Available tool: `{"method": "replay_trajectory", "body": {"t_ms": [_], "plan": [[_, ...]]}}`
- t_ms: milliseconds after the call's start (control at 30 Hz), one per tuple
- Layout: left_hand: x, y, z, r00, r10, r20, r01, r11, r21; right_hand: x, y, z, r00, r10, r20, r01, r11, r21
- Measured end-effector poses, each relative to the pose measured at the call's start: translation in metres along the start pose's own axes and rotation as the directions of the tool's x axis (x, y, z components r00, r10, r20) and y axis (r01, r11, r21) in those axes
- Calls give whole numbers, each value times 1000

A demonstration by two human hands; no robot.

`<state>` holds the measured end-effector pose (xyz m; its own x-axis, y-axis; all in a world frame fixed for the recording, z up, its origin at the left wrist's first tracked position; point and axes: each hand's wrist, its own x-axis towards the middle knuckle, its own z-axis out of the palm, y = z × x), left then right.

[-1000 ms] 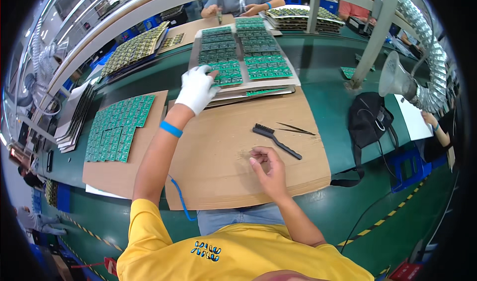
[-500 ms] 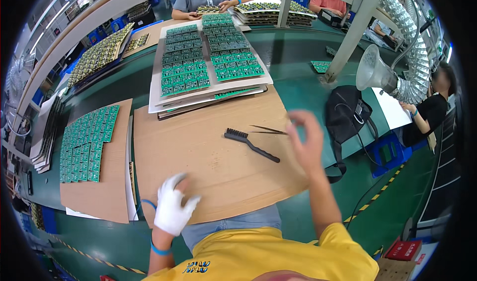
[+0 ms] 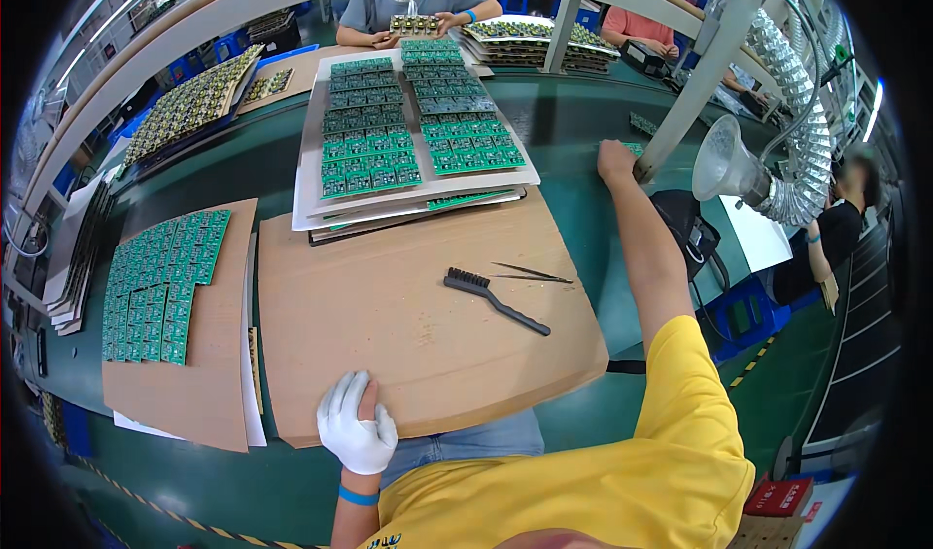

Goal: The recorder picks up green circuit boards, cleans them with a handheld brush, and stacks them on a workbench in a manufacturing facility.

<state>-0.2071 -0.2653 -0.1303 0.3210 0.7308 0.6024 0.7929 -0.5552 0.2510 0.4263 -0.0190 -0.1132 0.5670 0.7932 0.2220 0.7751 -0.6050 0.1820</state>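
Partly hidden: one small green circuit board [image 3: 634, 148], upper right of centre, overlapped by the right hand [image 3: 616, 159] and lying close to the foot of a grey metal post [image 3: 708, 73]; its full outline cannot be made out. Black backpack [image 3: 688, 215], right of centre, its left side covered by the right forearm, a length of strap [image 3: 627, 365] showing on the sleeve's far side. Seated co-worker [image 3: 364, 15], top centre, cut off by the frame edge, both hands at a small populated panel [image 3: 415, 25]. Second person [image 3: 846, 228], right rim, blurred and bent by the lens. Lower layers of the stacked white sheets [image 3: 311, 199], upper centre, mostly covered; a thin edge of green shows between them. Right hand: bare, fingers curled and turned away; whether it grips the board or only touches it cannot be told. Left hand [image 3: 357, 427]: white glove with one bare digit showing, loosely open, fingers slightly bent, resting at the front edge of a cardboard sheet [image 3: 389, 306], lower centre. On that sheet, right of centre: black brush [image 3: 498, 302], bristles toward upper left; dark tweezers [image 3: 535, 274], just beside it. Left: rows of green boards [image 3: 160, 287] on a second cardboard sheet [image 3: 209, 394].
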Motion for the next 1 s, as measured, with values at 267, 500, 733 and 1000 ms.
{"method": "replay_trajectory", "body": {"t_ms": [267, 500, 733, 1000], "plan": [[4, 3, -5, 999, -38, -2, 38, 997, -67, -42, 17, -55, 929, 144, -340, -55, 965, 258], [26, 10, -16, 959, -157, 238, 241, 893, -381, -242, -16, -163, 977, 122, -176, 200, -229, 953], [57, 19, -3, 698, -77, 712, 591, -501, -633, -420, -131, -159, 672, -435, -600, 547, -256, 797], [44, -6, 23, 812, -300, 500, 426, -281, -860, -401, -130, -144, 864, -329, -382, 496, 420, 760]]}}
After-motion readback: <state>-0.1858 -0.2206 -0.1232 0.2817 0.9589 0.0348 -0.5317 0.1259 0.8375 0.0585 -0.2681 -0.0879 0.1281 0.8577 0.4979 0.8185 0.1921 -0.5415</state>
